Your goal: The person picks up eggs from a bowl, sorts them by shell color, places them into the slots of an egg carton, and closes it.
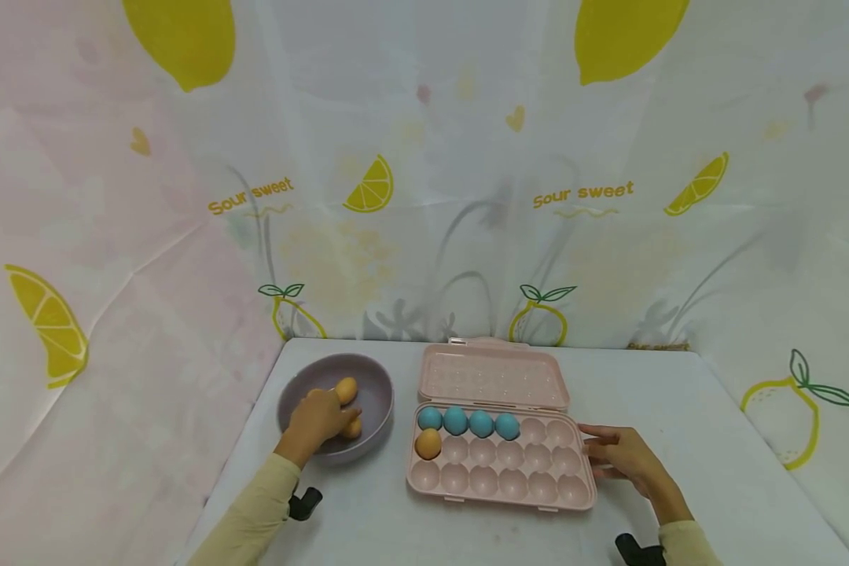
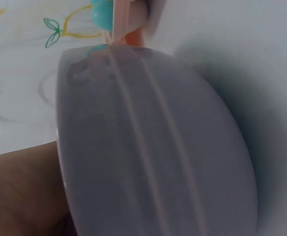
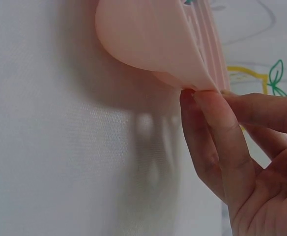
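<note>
My left hand (image 1: 316, 420) reaches down into a grey-purple bowl (image 1: 385, 385) among toy-like orange eggs (image 1: 346, 391). Its fingertips are hidden, so whether it grips an egg is unclear; in the left wrist view the bowl's wall (image 2: 143, 142) covers them. To the right lies a pink egg box (image 1: 511, 483), its lid (image 1: 495, 373) folded back. Several blue eggs (image 1: 455, 420) fill the left of its back row, and one orange egg (image 1: 428, 444) sits at the left of the middle row. My right hand (image 1: 626, 456) pinches the box's right edge (image 3: 202, 81) between thumb and fingers.
Both the bowl and the box stand on a white table (image 1: 651, 385). A pale cloth (image 1: 424, 259) printed with lemons hangs behind and at both sides. Black wrist mounts (image 1: 305, 503) stick out from beneath the sleeves.
</note>
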`<state>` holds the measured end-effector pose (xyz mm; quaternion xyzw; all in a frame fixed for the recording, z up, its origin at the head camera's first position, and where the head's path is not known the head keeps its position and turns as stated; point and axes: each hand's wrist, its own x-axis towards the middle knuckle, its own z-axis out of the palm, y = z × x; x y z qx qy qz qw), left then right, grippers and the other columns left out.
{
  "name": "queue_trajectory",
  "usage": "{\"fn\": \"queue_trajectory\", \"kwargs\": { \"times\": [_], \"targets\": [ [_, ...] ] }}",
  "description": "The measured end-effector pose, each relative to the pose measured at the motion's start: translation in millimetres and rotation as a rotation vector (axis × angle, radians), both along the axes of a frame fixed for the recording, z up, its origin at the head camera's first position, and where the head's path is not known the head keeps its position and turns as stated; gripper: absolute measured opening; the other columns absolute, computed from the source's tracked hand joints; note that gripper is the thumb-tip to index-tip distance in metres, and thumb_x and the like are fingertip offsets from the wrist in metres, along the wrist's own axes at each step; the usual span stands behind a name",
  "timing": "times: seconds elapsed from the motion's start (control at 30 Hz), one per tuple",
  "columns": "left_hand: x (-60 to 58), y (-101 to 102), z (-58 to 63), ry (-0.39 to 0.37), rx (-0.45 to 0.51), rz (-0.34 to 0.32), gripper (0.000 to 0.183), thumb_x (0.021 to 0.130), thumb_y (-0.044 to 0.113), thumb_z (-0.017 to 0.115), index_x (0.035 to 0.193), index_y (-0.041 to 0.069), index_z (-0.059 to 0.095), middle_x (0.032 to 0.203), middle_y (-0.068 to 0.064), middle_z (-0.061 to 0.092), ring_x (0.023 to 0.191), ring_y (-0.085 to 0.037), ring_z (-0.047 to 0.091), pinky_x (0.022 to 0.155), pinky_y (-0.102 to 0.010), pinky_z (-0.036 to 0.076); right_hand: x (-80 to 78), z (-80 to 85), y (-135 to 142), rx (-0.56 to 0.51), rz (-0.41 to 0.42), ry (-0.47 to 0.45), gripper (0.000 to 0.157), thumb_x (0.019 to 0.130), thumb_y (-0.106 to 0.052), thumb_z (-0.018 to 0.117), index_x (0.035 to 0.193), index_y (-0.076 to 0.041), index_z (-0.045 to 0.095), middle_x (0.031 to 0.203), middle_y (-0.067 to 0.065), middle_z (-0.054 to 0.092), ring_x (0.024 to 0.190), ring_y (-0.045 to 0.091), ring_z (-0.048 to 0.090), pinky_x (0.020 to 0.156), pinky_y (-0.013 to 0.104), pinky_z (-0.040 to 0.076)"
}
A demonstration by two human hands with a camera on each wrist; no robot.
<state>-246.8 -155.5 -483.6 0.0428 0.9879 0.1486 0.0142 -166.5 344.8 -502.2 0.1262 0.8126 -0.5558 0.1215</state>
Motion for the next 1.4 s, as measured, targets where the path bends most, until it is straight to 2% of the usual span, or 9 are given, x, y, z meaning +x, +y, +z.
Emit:
{"fn": "queue_trajectory", "kwargs": {
  "times": [0.33, 0.47, 0.57, 0.63, 0.77, 0.97, 1.13, 1.4],
  "targets": [
    [-4.5, 2, -1.0, -0.076, 0.049, 0.002, 0.05, 0.086, 0.039, 0.069, 0.11, -0.005, 0.065, 0.094, -0.023, 0.063, 0.091, -0.036, 0.052, 0.077, -0.052, 0.047, -0.8, -3.6, 1, -0.01, 0.007, 0.009, 0.051, 0.089, -0.005, 0.066, 0.136, 0.005, 0.052, 0.106, 0.017, 0.07, 0.088, 0.024, 0.069, 0.068, 0.038, 0.058],
    [-5.1, 4, 0.4, -0.096, 0.074, -0.002, 0.041, 0.077, 0.031, 0.07, 0.101, -0.002, 0.065, 0.088, -0.017, 0.061, 0.091, -0.035, 0.047, 0.076, -0.05, 0.046, -0.6, -4.1, 2, -0.016, 0.012, 0.013, 0.05, 0.089, -0.005, 0.066, 0.136, 0.005, 0.052, 0.105, 0.017, 0.07, 0.088, 0.024, 0.069, 0.068, 0.038, 0.058],
    [-2.3, 7, 1.4, -0.095, 0.099, -0.011, 0.032, 0.069, 0.023, 0.069, 0.092, 0.004, 0.058, 0.084, -0.014, 0.059, 0.09, -0.035, 0.043, 0.07, -0.047, 0.045, -0.8, -4.2, 2, -0.015, 0.012, 0.012, 0.05, 0.089, -0.004, 0.066, 0.136, 0.006, 0.052, 0.105, 0.017, 0.07, 0.088, 0.025, 0.069, 0.069, 0.038, 0.058],
    [0.6, 8, 1.3, -0.08, 0.111, -0.031, 0.03, 0.066, 0.017, 0.068, 0.088, 0.008, 0.05, 0.081, -0.012, 0.057, 0.087, -0.035, 0.042, 0.066, -0.043, 0.044, -1.2, -3.9, 2, -0.015, 0.013, 0.014, 0.05, 0.089, -0.005, 0.066, 0.136, 0.006, 0.051, 0.106, 0.018, 0.07, 0.088, 0.025, 0.069, 0.069, 0.038, 0.058],
    [4.3, 9, 0.5, -0.016, 0.122, -0.111, 0.031, 0.07, 0.008, 0.063, 0.085, 0.012, 0.036, 0.072, -0.008, 0.052, 0.075, -0.032, 0.04, 0.061, -0.037, 0.036, -1.2, -3.6, 1, -0.014, 0.014, 0.011, 0.051, 0.089, -0.005, 0.067, 0.136, 0.006, 0.051, 0.107, 0.018, 0.069, 0.088, 0.025, 0.069, 0.069, 0.039, 0.058],
    [4.0, 10, -0.8, 0.069, 0.127, -0.185, 0.026, 0.074, 0.003, 0.06, 0.077, 0.012, 0.036, 0.059, -0.001, 0.044, 0.063, -0.026, 0.038, 0.059, -0.035, 0.03, -0.6, -1.7, 0, -0.017, 0.011, 0.006, 0.051, 0.089, -0.004, 0.066, 0.136, 0.006, 0.051, 0.107, 0.018, 0.069, 0.089, 0.025, 0.069, 0.069, 0.039, 0.058],
    [3.6, 9, 0.0, 0.099, 0.133, -0.198, 0.025, 0.074, 0.002, 0.061, 0.072, 0.011, 0.038, 0.057, -0.001, 0.043, 0.061, -0.026, 0.039, 0.058, -0.035, 0.031, -0.7, -0.1, 1, -0.009, 0.015, 0.006, 0.05, 0.089, -0.005, 0.066, 0.136, 0.006, 0.051, 0.105, 0.018, 0.07, 0.088, 0.025, 0.069, 0.069, 0.038, 0.058],
    [4.7, 10, 3.9, 0.064, 0.134, -0.164, 0.023, 0.07, 0.003, 0.069, 0.062, 0.01, 0.048, 0.058, -0.001, 0.043, 0.063, -0.026, 0.039, 0.058, -0.036, 0.035, 1.2, -1.4, 0, -0.024, 0.028, 0.018, 0.052, 0.089, -0.007, 0.067, 0.137, 0.006, 0.05, 0.109, 0.02, 0.068, 0.091, 0.026, 0.069, 0.069, 0.038, 0.058]
  ]
}}
